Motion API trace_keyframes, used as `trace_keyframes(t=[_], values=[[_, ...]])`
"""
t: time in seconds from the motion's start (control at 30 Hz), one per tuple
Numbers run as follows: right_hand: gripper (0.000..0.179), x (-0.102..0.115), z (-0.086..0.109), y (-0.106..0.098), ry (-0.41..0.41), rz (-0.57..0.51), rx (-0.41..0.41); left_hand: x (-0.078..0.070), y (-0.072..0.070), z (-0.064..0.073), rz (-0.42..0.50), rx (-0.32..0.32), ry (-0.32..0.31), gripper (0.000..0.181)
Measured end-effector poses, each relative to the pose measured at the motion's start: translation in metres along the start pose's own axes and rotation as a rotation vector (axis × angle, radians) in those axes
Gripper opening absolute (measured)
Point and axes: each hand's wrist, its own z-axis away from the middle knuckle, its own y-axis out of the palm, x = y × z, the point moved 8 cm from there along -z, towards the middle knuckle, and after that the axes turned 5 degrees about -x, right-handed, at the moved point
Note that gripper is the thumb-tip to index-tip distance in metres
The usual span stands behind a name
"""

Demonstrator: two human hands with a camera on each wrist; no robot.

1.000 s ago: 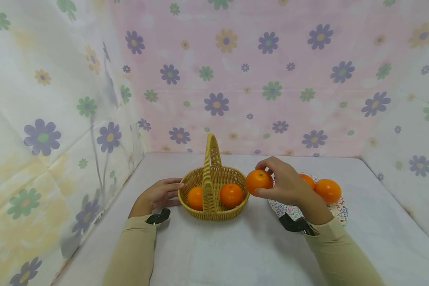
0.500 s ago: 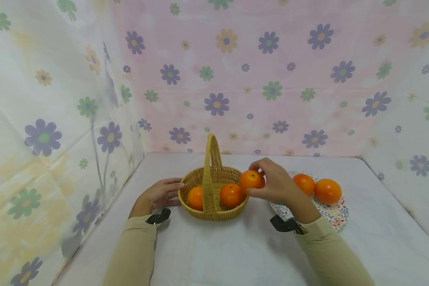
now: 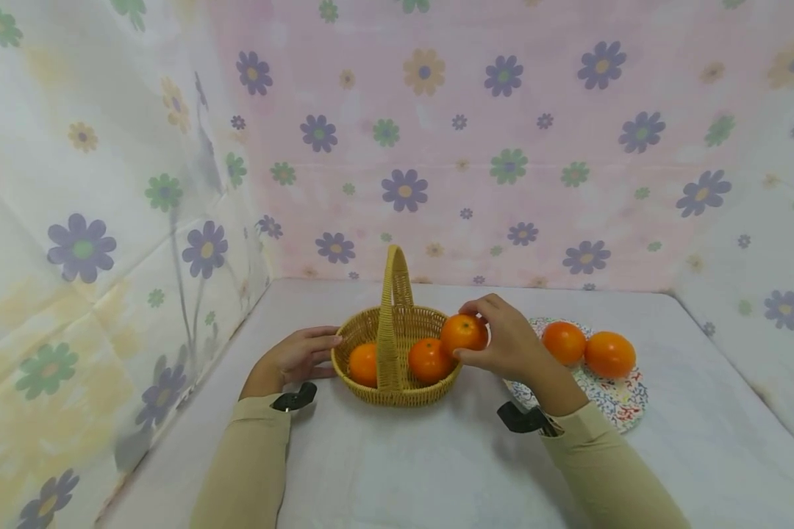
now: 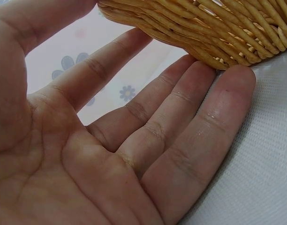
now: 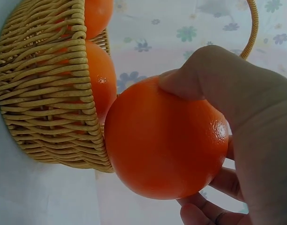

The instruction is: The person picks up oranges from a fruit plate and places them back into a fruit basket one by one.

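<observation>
A yellow wicker basket (image 3: 403,397) with a tall arched handle stands mid-table. Inside it lie two oranges, one orange (image 3: 363,365) left of the handle and another orange (image 3: 430,361) right of it. My right hand (image 3: 511,342) grips a third orange (image 3: 464,333) between thumb and fingers, over the basket's right rim. In the right wrist view this held orange (image 5: 164,140) appears against the rim, close to the fruit inside. Nearly straight, the fingers of my left hand (image 3: 298,356) touch the basket's left side; the left wrist view shows their tips at the weave (image 4: 218,35).
To the right, a round plate (image 3: 625,402) with a colourful speckled pattern carries two more oranges, one orange (image 3: 564,342) beside another orange (image 3: 610,355). My right forearm partly covers the plate. Flowered cloth walls (image 3: 344,169) enclose the white table (image 3: 397,470) at the back and sides.
My right hand has carried its orange leftward from beside the basket to over the right rim, slowing in the last half second. My left hand has stayed at the basket.
</observation>
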Motion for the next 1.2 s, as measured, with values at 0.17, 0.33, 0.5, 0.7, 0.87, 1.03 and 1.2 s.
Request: trace_keyframes(t=[0.17,0.33,0.5,0.7,0.87,1.03,1.2], values=[[0.06,0.002,-0.001,0.001,-0.023,0.004,-0.025,-0.002,0.0,0.0,0.007,0.005,-0.01,0.062],[0.06,0.005,-0.002,0.004,-0.03,0.012,-0.03,-0.002,0.001,0.0,0.002,0.022,-0.009,0.064],[0.061,0.007,-0.001,0.006,-0.022,0.005,-0.021,-0.001,0.002,0.0,0.002,0.019,-0.009,0.065],[0.061,0.01,0.0,0.009,-0.01,-0.015,0.001,0.0,0.002,-0.001,-0.006,0.014,-0.017,0.066],[0.059,0.013,0.0,0.011,-0.011,-0.025,0.005,0.001,0.001,-0.001,-0.004,0.006,-0.017,0.067],[0.058,0.015,0.001,0.015,-0.016,-0.043,0.015,0.001,0.001,-0.001,-0.002,0.003,-0.017,0.067],[0.059,0.018,0.001,0.018,-0.021,-0.056,0.017,0.001,0.0,-0.001,-0.005,0.0,-0.015,0.067]])
